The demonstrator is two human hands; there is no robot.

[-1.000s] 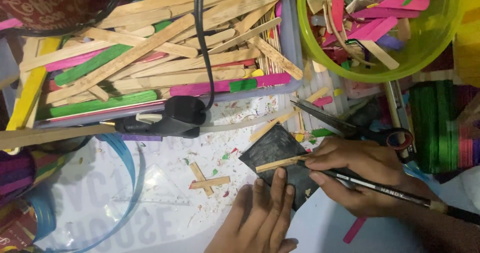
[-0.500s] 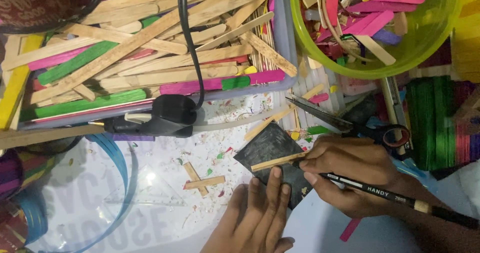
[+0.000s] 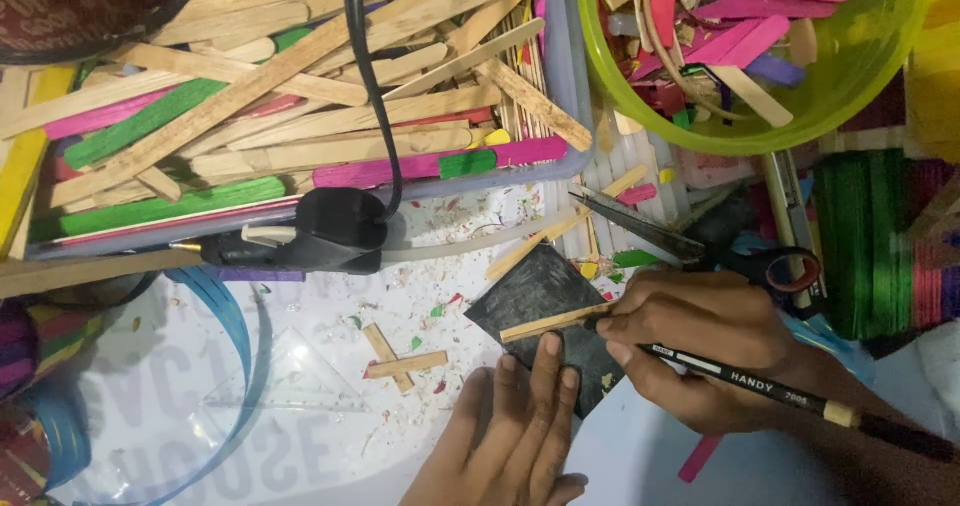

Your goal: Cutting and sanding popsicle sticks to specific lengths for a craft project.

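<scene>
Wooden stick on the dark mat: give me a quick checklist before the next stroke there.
1. Wooden stick lies flat on the dark mat: ok.
2. Left hand presses the mat beside the stick: ok.
3. Right hand grips the black tool: ok.
4. Tool tip meets the stick's end: cannot tell, fingers hide it.
5. Left fingertips clear of the tip: not ok, very close.
6. Scissors lie open just behind the right hand: not ok.

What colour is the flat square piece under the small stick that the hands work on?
The flat square piece is dark grey to black, seen clearly in the head view.
</scene>
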